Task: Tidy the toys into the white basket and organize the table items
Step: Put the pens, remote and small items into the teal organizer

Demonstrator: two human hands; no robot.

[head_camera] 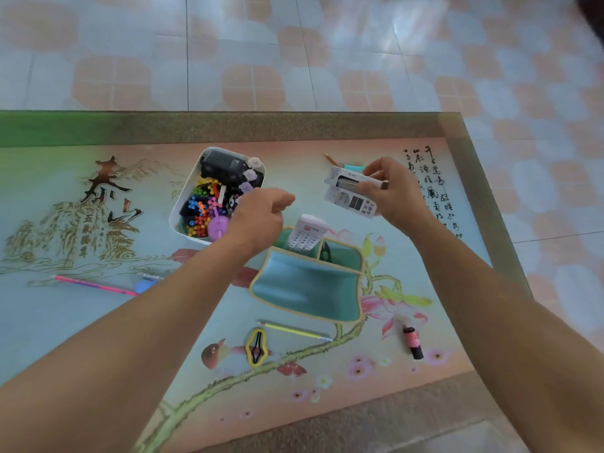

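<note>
The white basket (183,204) stands at the table's middle back, filled with a black toy car (228,168), colourful plastic pieces (202,207) and a purple toy (218,226). My left hand (258,214) hovers at the basket's right edge with its fingers curled; whether it holds anything is hidden. My right hand (392,191) grips a small white printed box (349,194) above the table, right of the basket. A teal organizer (307,286) with a white remote control (304,237) standing in it sits in front of both hands.
A pink pencil (94,285) and a blue eraser (143,285) lie at the left. A yellow pencil (294,331), yellow hair ties (257,347) and a pink lipstick (412,342) lie near the front. A pencil (330,159) and a teal item (353,166) lie behind the box. Tiled floor surrounds the table.
</note>
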